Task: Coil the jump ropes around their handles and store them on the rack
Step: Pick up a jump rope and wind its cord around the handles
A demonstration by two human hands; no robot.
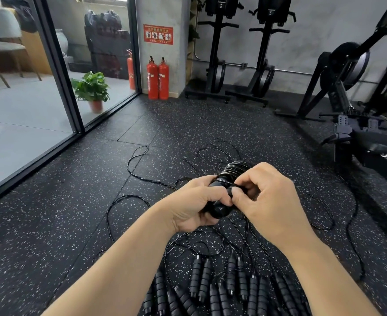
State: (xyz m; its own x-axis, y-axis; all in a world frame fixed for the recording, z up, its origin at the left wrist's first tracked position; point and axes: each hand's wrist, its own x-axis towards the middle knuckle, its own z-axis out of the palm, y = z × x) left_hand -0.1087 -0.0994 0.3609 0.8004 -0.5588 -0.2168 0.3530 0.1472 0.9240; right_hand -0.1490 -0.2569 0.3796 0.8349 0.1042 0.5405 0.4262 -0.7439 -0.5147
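Note:
My left hand [193, 202] grips a pair of black jump-rope handles [220, 209] held together, with thin black rope coiled [236, 171] round their far end. My right hand [267, 197] pinches the rope against the handles just below the coil. Below my arms, several more black foam handles [224, 286] lie side by side on the floor. Their thin ropes [128, 169] trail in loose loops over the speckled black floor.
A glass wall [58, 71] runs along the left, with a potted plant [92, 90] behind it. Two red fire extinguishers [158, 79] stand by the pillar. Rowing machines [347, 87] stand upright at the back and lie at the right. No rack is clearly in view.

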